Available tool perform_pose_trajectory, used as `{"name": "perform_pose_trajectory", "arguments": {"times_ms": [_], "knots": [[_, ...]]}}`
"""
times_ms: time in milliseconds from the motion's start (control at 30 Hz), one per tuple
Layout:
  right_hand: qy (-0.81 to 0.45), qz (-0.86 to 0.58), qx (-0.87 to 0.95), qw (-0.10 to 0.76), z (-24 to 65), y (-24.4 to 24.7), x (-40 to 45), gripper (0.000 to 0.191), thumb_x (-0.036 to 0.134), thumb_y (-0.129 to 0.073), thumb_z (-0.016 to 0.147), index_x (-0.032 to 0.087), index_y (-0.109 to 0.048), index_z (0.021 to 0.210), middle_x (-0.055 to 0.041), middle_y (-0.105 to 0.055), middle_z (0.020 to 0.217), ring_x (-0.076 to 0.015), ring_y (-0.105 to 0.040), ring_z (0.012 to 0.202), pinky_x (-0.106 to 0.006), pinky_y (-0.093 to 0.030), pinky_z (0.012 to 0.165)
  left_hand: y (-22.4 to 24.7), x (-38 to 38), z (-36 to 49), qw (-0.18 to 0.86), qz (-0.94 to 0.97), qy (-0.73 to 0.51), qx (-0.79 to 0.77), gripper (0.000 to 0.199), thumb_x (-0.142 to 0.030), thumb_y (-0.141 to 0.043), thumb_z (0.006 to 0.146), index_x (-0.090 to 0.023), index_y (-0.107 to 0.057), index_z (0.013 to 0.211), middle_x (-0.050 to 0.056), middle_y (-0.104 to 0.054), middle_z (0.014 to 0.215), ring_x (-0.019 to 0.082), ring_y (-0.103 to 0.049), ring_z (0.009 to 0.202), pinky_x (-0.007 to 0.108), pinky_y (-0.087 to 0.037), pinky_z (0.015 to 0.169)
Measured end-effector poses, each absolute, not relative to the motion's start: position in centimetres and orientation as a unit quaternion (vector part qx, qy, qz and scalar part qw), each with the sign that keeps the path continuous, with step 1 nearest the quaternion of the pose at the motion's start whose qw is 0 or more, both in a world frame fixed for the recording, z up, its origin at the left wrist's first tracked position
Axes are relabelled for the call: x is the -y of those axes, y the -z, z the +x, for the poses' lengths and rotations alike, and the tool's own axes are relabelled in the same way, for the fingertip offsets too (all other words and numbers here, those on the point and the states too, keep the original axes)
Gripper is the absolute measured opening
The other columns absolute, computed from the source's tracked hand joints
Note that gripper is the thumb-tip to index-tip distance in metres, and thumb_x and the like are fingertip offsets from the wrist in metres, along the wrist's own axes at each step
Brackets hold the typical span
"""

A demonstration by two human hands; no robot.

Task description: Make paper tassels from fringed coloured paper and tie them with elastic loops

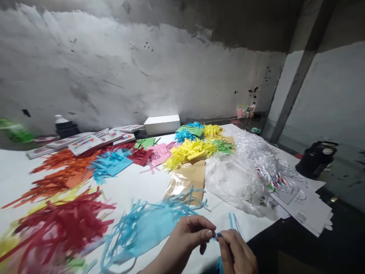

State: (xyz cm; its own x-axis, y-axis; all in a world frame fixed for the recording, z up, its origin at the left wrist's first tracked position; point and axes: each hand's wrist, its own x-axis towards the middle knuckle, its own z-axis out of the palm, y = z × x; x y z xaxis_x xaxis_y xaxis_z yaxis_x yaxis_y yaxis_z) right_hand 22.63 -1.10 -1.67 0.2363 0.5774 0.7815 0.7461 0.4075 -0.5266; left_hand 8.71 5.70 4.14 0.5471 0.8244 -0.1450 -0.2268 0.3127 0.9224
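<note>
Close in front of me, at the bottom, both hands meet over a small piece of blue tissue paper (pixel 219 234). My right hand (pixel 238 251) is closed, pinching the paper between thumb and fingers; two thin blue strips (pixel 232 220) rise behind it. My left hand (pixel 194 234) has thumb and forefinger pinched at the paper's other end, most of which the fingers hide. More blue shows below the right hand. Left of my hands a light-blue fringed tissue sheet (pixel 155 224) lies flat, and past it sits a heap of dark-red fringed tissue (pixel 68 217).
Orange fringed tissue (pixel 71 173), blue (pixel 114 163) and yellow (pixel 191 150) bundles cover the white table paper. A brown envelope (pixel 189 177) in clear film adjoins a plastic bag (pixel 232 177) and white string (pixel 251 148). A black bottle (pixel 315 160) stands right; a white box (pixel 162 125) is by the wall.
</note>
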Motion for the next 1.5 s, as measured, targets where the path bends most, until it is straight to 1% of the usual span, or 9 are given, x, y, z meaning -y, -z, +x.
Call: {"name": "perform_pose_trajectory", "arguments": {"times_ms": [100,300,533,633,733,933,1133,1300,1500], "knots": [[0.085,-0.5,0.673,0.539,20.8,1.1,0.6,0.016,0.02,-0.043,0.103,0.022,-0.059,0.098,-0.0026,-0.069,0.074,-0.0162,-0.067,0.067,-0.029,-0.055,0.076,-3.6,-4.5,6.6,0.714,0.467,-0.411,-0.321,0.032,-0.043,-0.091,0.064,-0.014,-0.079,0.075,0.003,-0.062,0.069,0.009,-0.052,0.057,0.019,-0.043,0.048],[-0.019,-0.444,0.76,0.474,19.5,0.6,0.8,0.021,0.02,-0.04,0.104,0.023,-0.056,0.09,0.0002,-0.063,0.07,-0.0142,-0.063,0.065,-0.024,-0.051,0.063,-3.0,-3.0,2.8,0.588,0.59,-0.436,-0.341,0.025,-0.041,-0.077,0.083,-0.016,-0.079,0.085,0.006,-0.065,0.079,0.012,-0.057,0.064,0.02,-0.048,0.052],[-0.019,-0.437,0.802,0.406,18.8,-0.2,1.3,0.022,0.018,-0.041,0.102,0.022,-0.056,0.087,0.0005,-0.061,0.07,-0.0149,-0.061,0.065,-0.027,-0.051,0.068,-3.6,-2.6,0.6,0.447,0.719,-0.429,-0.315,0.008,-0.014,-0.069,0.085,-0.018,-0.077,0.085,0.006,-0.074,0.075,0.016,-0.065,0.072,0.024,-0.05,0.069],[-0.11,-0.43,0.815,0.372,18.8,-0.7,1.5,0.023,0.02,-0.039,0.104,0.023,-0.056,0.088,0.0009,-0.064,0.075,-0.0146,-0.063,0.071,-0.025,-0.052,0.071,-3.7,-2.3,0.0,0.43,0.733,-0.421,-0.315,0.014,-0.009,-0.068,0.083,-0.019,-0.076,0.088,0.005,-0.074,0.077,0.015,-0.067,0.071,0.022,-0.051,0.067],[-0.201,-0.44,0.793,0.37,18.9,-1.0,1.7,0.018,0.031,-0.04,0.106,0.025,-0.057,0.103,0.0,-0.069,0.089,-0.0138,-0.067,0.083,-0.021,-0.053,0.072,-3.6,-1.9,-0.6,0.405,0.748,-0.416,-0.322,0.017,-0.006,-0.066,0.083,-0.019,-0.075,0.09,0.004,-0.074,0.077,0.015,-0.067,0.071,0.021,-0.05,0.066],[-0.159,-0.432,0.798,0.389,18.5,-0.7,2.2,0.021,0.024,-0.039,0.105,0.024,-0.056,0.092,0.0004,-0.065,0.078,-0.0143,-0.065,0.072,-0.022,-0.052,0.068,-3.9,-1.2,-1.1,0.366,0.777,-0.391,-0.33,0.02,-0.005,-0.064,0.085,-0.02,-0.071,0.096,0.005,-0.074,0.081,0.015,-0.068,0.072,0.02,-0.052,0.067],[-0.276,-0.415,0.789,0.36,18.4,-0.8,2.3,0.021,0.023,-0.039,0.105,0.025,-0.055,0.091,0.0025,-0.063,0.078,-0.0119,-0.065,0.071,-0.019,-0.049,0.065,-4.4,-1.0,-1.8,0.352,0.804,-0.346,-0.331,0.018,-0.007,-0.063,0.088,-0.02,-0.071,0.097,0.006,-0.073,0.083,0.015,-0.068,0.076,0.019,-0.051,0.067],[-0.245,-0.425,0.795,0.358,18.4,0.1,2.4,0.011,0.026,-0.047,0.103,0.027,-0.056,0.111,0.0017,-0.07,0.094,-0.0126,-0.069,0.086,-0.018,-0.052,0.078,-3.9,-0.8,-2.2,0.36,0.799,-0.346,-0.335,0.02,-0.007,-0.06,0.088,-0.02,-0.07,0.099,0.006,-0.073,0.085,0.015,-0.067,0.078,0.02,-0.05,0.069],[-0.222,-0.435,0.803,0.341,17.9,0.4,2.8,0.017,0.022,-0.041,0.105,0.025,-0.054,0.094,0.0015,-0.065,0.081,-0.0133,-0.065,0.075,-0.021,-0.05,0.071,-3.4,-0.9,-2.4,0.369,0.798,-0.328,-0.345,0.02,-0.007,-0.06,0.087,-0.019,-0.071,0.099,0.006,-0.074,0.086,0.015,-0.067,0.079,0.019,-0.05,0.071]]}}
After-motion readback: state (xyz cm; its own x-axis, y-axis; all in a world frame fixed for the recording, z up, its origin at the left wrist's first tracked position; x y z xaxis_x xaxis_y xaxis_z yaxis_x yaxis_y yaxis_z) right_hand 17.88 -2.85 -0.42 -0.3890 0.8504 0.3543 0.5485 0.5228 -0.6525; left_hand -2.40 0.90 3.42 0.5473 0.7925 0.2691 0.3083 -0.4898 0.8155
